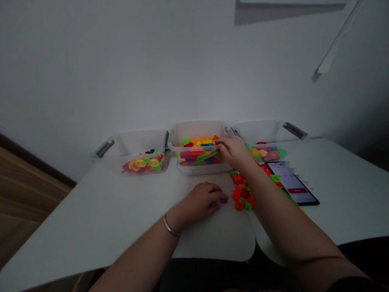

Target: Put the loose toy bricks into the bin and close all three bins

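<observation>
My left hand (204, 202), with a silver bangle at the wrist, rests low over the white table. Its fingertips are closed on a small purple toy block (224, 200) at the tabletop. My right hand (234, 151) reaches over the right side of the middle clear plastic box (199, 168). Its fingers are apart above the colourful toy blocks (199, 152) in that box, and I see nothing held between them. A pile of red, orange and green blocks (240, 192) lies on the table between my hands, partly covered by my right forearm.
A clear box (141, 142) with yellow, green and pink pieces stands at left. Another clear box (258, 132) with round coloured pieces is at right. A phone (293, 184) with its screen lit lies beside the block pile. Behind rises a white wall (194, 61).
</observation>
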`<act>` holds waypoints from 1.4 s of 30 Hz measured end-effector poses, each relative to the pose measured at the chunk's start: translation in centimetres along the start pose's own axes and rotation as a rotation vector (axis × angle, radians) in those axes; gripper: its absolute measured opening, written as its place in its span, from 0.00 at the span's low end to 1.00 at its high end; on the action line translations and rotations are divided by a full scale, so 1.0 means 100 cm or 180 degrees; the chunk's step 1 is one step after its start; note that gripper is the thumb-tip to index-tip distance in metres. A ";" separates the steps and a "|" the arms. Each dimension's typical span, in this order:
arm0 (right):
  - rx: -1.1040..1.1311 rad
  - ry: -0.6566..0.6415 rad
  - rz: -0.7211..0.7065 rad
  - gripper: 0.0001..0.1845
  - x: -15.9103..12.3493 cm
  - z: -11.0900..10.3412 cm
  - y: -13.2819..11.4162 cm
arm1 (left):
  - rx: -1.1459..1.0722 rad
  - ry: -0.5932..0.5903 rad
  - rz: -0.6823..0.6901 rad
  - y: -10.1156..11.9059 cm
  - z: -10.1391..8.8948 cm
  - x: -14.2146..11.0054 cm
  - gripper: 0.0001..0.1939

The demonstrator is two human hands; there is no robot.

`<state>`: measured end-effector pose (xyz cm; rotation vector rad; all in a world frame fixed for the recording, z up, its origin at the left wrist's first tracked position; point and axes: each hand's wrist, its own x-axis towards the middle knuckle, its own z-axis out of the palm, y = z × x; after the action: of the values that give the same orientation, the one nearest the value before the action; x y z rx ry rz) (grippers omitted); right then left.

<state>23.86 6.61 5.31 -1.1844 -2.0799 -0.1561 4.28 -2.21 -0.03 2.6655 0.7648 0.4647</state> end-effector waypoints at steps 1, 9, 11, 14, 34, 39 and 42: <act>0.0062 0.0066 0.0025 0.18 0.000 0.001 0.001 | 0.0012 0.0022 -0.0013 0.000 0.000 0.000 0.16; 0.0875 0.0332 0.0187 0.17 -0.005 0.001 0.008 | 0.0027 0.0055 -0.0345 -0.012 0.002 0.000 0.10; 0.0944 0.0440 0.0132 0.16 -0.009 0.000 0.008 | 0.0007 0.0110 -0.0467 -0.014 0.002 -0.001 0.09; 0.0812 0.0866 0.0022 0.13 -0.016 -0.003 0.002 | 0.0049 0.0197 -0.0690 -0.014 0.000 -0.001 0.09; 0.0432 -0.2139 0.0441 0.08 -0.038 0.021 -0.046 | -0.0052 0.0784 -0.1460 -0.032 -0.009 -0.004 0.07; 0.0683 -0.2240 0.0625 0.09 -0.038 0.029 -0.043 | -0.0116 0.0760 -0.1531 -0.029 -0.010 -0.003 0.05; 0.0925 -0.2325 0.0559 0.10 -0.038 0.032 -0.040 | -0.0175 0.0749 -0.1552 -0.028 -0.011 -0.003 0.07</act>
<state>20.19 3.08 1.47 -1.3538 -2.4636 0.7404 2.34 0.10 -0.18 2.2820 1.3993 0.6556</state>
